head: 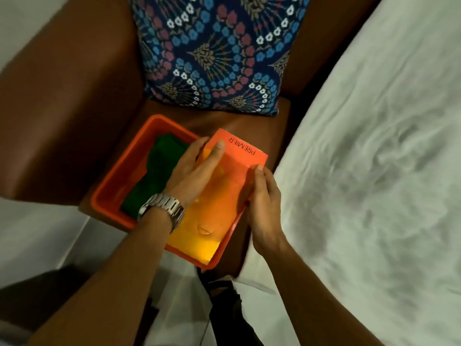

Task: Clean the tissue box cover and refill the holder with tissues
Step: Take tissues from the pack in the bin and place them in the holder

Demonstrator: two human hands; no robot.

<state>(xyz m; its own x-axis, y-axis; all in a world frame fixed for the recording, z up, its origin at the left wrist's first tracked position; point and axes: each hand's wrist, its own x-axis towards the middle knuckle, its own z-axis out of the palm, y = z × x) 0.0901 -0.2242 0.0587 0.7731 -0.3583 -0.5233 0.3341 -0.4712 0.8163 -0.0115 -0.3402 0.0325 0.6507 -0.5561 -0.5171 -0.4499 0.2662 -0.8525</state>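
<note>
An orange and yellow tissue pack [219,196] marked PREMIER lies lengthwise in the right half of an orange plastic tray [109,193] on a brown armchair seat. My left hand [194,171], with a metal watch on the wrist, grips the pack's left edge with the thumb on top near the printed end. My right hand [264,203] holds the pack's right edge. A dark green cloth [159,176] is bunched in the tray's left half, partly hidden by my left hand.
A blue floral cushion [214,51] leans against the brown armchair [62,108] back, just behind the tray. A bed with a white sheet [369,171] stands close on the right. White floor tiles [50,240] lie at the lower left.
</note>
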